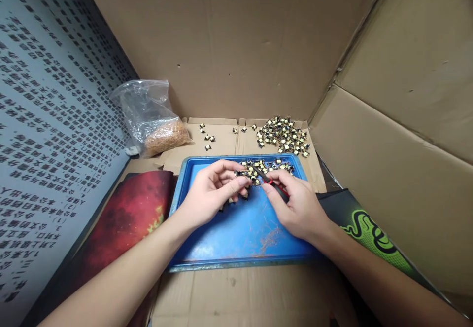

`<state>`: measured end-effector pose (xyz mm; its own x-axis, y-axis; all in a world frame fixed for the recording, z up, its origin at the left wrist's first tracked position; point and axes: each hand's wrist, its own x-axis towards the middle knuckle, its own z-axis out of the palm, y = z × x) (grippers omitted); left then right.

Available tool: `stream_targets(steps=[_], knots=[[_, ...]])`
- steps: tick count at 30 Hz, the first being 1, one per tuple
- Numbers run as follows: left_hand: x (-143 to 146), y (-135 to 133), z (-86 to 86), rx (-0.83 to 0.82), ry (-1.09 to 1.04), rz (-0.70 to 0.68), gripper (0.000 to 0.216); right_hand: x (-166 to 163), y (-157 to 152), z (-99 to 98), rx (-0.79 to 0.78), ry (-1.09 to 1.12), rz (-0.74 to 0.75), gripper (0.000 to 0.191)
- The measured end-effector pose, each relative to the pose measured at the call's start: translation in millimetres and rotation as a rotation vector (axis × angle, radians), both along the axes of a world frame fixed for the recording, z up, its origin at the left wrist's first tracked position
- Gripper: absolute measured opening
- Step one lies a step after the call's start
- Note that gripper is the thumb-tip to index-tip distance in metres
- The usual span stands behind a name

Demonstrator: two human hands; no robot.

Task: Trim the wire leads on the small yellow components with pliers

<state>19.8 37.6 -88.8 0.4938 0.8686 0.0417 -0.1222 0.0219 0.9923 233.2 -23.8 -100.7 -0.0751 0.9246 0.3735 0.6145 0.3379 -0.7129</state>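
Observation:
My left hand is over the blue tray, its thumb and fingers pinching a small yellow-and-black transformer. My right hand is wrapped round a pair of pliers with red-and-black handles. The dark jaws point left toward the piece in my left hand; whether they touch it I cannot tell. Behind and below my fingers lies a heap of similar transformers with thin wire leads, partly hidden. Fine copper-coloured wire clippings are scattered on the front right of the tray.
Beyond the tray, a larger pile of transformers sits on cardboard, with several loose ones farther left. A clear plastic bag holds copper-coloured wire bits. Cardboard walls enclose the back and right; a printed sheet covers the left.

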Motion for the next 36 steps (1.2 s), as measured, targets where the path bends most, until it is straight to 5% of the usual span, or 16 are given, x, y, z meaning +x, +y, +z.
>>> stream_targets(steps=[13,27,32,36], knots=[[2,-5,5.8,-0.085,-0.175,-0.081,0.028,-3,-3,-2.6,0.055,-0.038,0.031,0.021],[-2,-10,5.2,0.110,-0.172,-0.085,0.013,-4,-9,4.6,0.065,-0.041,-0.014,0.024],[-9,-10,6.3,0.193,-0.204,-0.043,0.012,7,-2,7.6,0.021,-0.016,-0.151,0.026],[-8,-9,4.5,0.236,-0.246,-0.072,0.014,9,-2,3.0,0.150,-0.130,0.072,0.017]])
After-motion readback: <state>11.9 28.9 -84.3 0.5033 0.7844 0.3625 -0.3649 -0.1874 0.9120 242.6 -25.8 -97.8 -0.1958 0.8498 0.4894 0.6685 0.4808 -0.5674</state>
